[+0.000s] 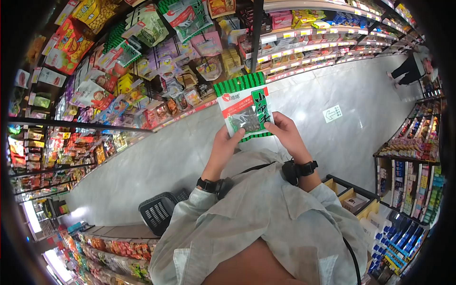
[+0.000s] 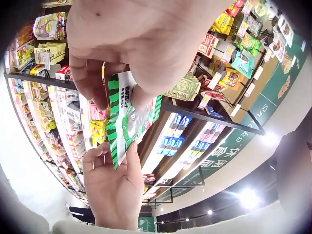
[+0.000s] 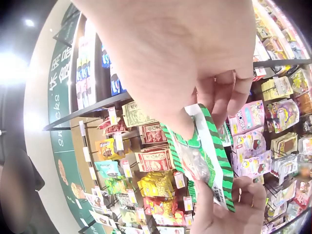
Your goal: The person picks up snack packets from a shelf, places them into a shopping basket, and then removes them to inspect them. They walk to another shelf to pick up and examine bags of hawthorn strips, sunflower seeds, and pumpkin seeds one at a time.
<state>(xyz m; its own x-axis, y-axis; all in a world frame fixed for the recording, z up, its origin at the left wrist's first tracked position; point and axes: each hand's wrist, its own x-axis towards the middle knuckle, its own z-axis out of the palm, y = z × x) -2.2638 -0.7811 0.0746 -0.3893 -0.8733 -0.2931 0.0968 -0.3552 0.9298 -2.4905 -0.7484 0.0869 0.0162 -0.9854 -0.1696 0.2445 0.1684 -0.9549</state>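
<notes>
A bag of seeds (image 1: 244, 107), white and red with green-black striped ends and a window of dark seeds, is held up in front of the body. The left hand (image 1: 224, 145) pinches its lower left corner, thumb on the front. On the lower right edge, the right hand (image 1: 288, 137) grips the bag the same way. In the left wrist view the bag (image 2: 131, 117) is seen edge-on between the left hand (image 2: 141, 44) and the right hand (image 2: 114, 190). The right wrist view shows the bag (image 3: 207, 156) tilted, with fingers behind it.
Hanging snack bags (image 1: 187, 19) fill the rack ahead and left. A long shelf (image 1: 323, 33) of packets runs along the upper right. On the grey floor (image 1: 304, 104) is an arrow sign (image 1: 332, 113). A dark basket (image 1: 156, 212) stands at lower left; a person (image 1: 408, 69) is far right.
</notes>
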